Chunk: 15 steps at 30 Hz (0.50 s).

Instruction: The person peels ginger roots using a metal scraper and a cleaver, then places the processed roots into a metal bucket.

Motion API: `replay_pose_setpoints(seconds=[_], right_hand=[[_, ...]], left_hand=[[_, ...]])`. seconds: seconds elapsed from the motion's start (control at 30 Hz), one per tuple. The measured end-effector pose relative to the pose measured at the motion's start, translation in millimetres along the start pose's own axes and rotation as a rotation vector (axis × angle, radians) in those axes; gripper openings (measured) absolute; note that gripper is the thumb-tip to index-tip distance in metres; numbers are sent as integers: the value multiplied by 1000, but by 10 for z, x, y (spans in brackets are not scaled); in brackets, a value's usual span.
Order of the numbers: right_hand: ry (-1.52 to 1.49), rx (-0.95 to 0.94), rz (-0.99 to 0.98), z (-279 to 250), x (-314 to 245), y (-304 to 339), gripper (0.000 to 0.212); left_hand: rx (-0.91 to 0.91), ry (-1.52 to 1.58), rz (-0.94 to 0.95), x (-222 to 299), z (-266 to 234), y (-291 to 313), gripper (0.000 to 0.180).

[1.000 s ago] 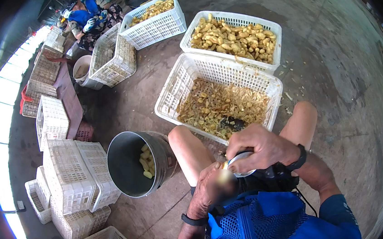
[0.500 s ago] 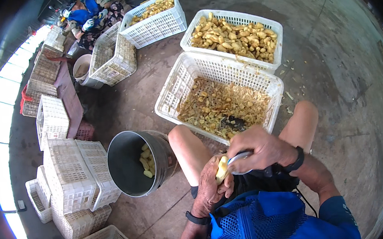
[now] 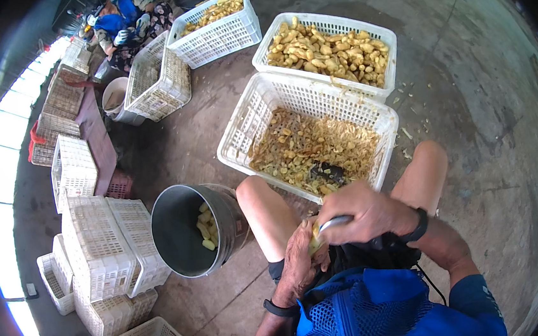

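Note:
My left hand (image 3: 297, 259) is closed round a pale yellow peeled piece of ginger (image 3: 316, 244), mostly covered by my fingers, above my lap. Pressed close against it, my right hand (image 3: 363, 209) grips a peeler (image 3: 336, 221) with a shiny grey metal part. Its working edge is hidden. In front of my knees stands a white slatted crate (image 3: 239, 122) with peelings, scraps and a dark object in it. To the left of my knee, a dark bucket (image 3: 179, 240) lies tilted toward me, holding several pale peeled ginger pieces (image 3: 206, 227).
Behind the peelings crate, another white crate (image 3: 394, 61) is heaped with ginger (image 3: 329, 51). Stacked white crates (image 3: 100, 247) line the left side. A co-worker (image 3: 121, 17) in blue sits at the far left, near more crates and a pale bucket (image 3: 115, 95). Scraps dot the concrete floor.
My right hand has shifted slightly with the peeler, which now covers more of the ginger. The ginger has turned or sunk deeper into my left hand. The crates and bucket stay put.

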State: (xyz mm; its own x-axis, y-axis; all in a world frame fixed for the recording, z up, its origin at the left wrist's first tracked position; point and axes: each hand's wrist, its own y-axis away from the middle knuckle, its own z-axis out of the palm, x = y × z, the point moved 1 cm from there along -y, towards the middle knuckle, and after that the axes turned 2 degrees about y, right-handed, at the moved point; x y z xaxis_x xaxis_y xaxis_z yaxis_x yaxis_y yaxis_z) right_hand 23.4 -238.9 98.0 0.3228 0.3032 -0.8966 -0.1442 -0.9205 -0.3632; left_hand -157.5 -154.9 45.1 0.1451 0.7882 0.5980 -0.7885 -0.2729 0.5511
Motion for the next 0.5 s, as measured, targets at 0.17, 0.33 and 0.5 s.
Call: replay_pose_setpoints(seconds=[0.17,0.33,0.5], right_hand=[[55,-33,68,113,140,7,19],[264,245,102,-355,126,14,18],[190,38,-124,39,30,-2,20]], left_hand=[[12,62,-22,-62,-41,-72,42],[-146,92,-91,40,1,-40,52],[-48,44,-9,-161,-88,-195,52]])
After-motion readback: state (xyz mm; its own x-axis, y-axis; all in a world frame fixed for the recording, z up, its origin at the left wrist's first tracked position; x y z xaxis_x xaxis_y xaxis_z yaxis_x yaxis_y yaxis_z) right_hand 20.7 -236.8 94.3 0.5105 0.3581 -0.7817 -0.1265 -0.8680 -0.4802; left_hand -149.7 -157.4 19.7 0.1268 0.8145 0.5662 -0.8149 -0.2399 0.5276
